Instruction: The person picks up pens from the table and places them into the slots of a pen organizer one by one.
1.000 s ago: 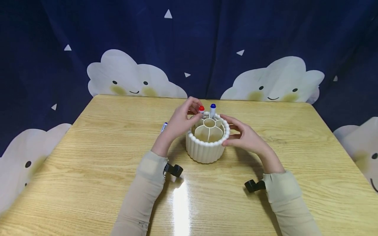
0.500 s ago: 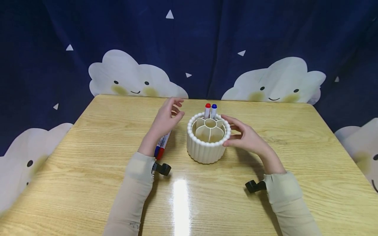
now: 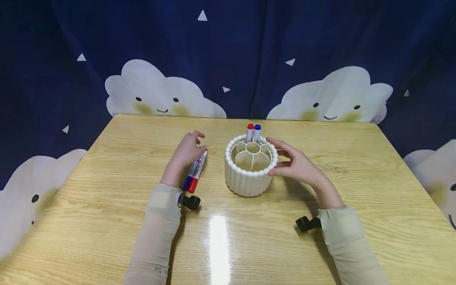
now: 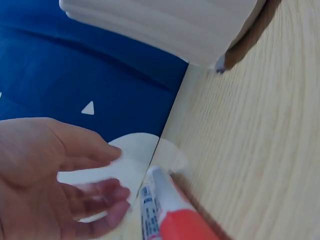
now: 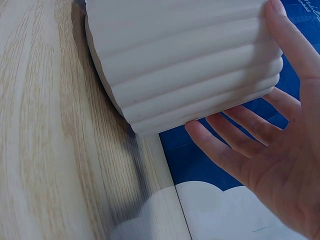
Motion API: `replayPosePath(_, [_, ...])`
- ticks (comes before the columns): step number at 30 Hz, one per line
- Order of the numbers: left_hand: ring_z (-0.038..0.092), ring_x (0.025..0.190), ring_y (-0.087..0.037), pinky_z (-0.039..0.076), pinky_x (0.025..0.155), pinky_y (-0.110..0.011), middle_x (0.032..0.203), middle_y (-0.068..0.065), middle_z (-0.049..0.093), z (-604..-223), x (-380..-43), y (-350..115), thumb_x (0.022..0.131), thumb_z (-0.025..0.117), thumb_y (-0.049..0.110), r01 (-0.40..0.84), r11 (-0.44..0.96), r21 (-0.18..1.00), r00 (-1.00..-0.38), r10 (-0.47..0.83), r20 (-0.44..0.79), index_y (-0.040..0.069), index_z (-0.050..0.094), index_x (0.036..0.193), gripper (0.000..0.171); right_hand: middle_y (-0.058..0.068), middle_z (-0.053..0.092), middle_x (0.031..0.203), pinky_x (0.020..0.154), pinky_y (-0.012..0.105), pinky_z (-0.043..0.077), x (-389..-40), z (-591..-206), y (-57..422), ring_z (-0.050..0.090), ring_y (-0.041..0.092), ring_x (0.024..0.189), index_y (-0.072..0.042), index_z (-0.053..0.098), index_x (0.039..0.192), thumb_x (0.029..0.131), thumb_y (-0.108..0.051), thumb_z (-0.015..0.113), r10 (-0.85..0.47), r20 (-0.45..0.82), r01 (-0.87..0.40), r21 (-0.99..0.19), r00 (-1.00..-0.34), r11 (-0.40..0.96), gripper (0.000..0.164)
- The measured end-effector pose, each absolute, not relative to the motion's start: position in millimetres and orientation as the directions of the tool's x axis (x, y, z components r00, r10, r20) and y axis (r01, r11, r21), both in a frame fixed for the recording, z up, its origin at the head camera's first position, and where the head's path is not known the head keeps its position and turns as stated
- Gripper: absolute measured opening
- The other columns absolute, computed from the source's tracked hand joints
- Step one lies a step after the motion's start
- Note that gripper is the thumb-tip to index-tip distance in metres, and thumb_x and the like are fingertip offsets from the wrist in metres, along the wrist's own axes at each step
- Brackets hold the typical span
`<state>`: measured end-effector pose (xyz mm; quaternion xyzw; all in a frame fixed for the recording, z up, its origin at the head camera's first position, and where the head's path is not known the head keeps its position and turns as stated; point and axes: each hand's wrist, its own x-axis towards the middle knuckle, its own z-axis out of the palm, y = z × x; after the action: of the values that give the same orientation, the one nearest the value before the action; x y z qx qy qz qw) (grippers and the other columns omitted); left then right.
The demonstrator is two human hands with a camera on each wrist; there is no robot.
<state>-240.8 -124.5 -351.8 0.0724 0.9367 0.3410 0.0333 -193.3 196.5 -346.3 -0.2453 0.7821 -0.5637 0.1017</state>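
Note:
A white ribbed pen holder (image 3: 247, 182) with a beaded rim and several inner compartments stands upright on the table. My right hand (image 3: 297, 164) holds its right side, thumb in front and fingers behind; the right wrist view shows the fingertips (image 5: 195, 129) against the ribbed wall. A red-capped marker (image 3: 250, 134) and a blue-capped marker (image 3: 257, 135) stand in its back compartments. To the left, my left hand (image 3: 187, 150) hovers by a red-capped marker (image 3: 197, 174) and a blue-capped marker (image 3: 190, 176) lying side by side. Its fingers are loosely bent, with nothing between them in the left wrist view.
The wooden table (image 3: 107, 190) runs back to a dark blue curtain (image 3: 242, 47) printed with white clouds. Small black wrist cameras (image 3: 192, 202) sit at both cuffs. A bright reflection lies on the table's front middle.
My left hand has let go of the red-capped marker in the holder and moved left and down to the lying markers. The right hand stays on the holder.

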Motion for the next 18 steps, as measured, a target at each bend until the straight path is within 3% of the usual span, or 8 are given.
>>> replayPosePath(6, [0.049,0.099,-0.03,0.044,0.084,-0.04,0.115,-0.021,0.046,-358.9,-242.3,-132.1,0.083,0.051,0.007,0.048,0.812,0.582,-0.978,0.157,-0.139,0.005,0.046,0.129,0.046,0.006,0.041,0.135,0.086,0.034,0.049,-193.3,-345.8,196.1,0.045,0.019,0.116,-0.02,0.034,0.141,0.07,-0.007,0.077,-0.5,0.117,-0.27,-0.931,-0.858,0.246,0.083])
replayPosePath(12, [0.051,0.083,-0.024,0.043,0.068,-0.032,0.102,-0.019,0.056,-363.3,-244.6,-138.7,0.077,0.051,0.005,0.108,0.828,0.55,-0.97,0.209,-0.124,0.002,0.053,0.121,0.044,0.006,0.04,0.136,0.085,0.032,0.05,-193.3,-345.4,195.8,0.045,0.019,0.116,-0.02,0.033,0.141,0.07,-0.006,0.076,-0.506,0.126,-0.28,-0.929,-0.853,0.241,0.084])
replayPosePath(18, [0.05,0.083,-0.026,0.042,0.071,-0.033,0.11,-0.019,0.057,-362.0,-241.6,-138.3,0.077,0.053,0.006,0.107,0.831,0.546,-0.961,0.228,-0.157,0.001,0.049,0.126,0.05,0.006,0.04,0.136,0.085,0.032,0.05,-193.0,-346.2,196.1,0.045,0.018,0.116,-0.02,0.033,0.141,0.07,-0.006,0.076,-0.506,0.125,-0.279,-0.93,-0.854,0.241,0.084])
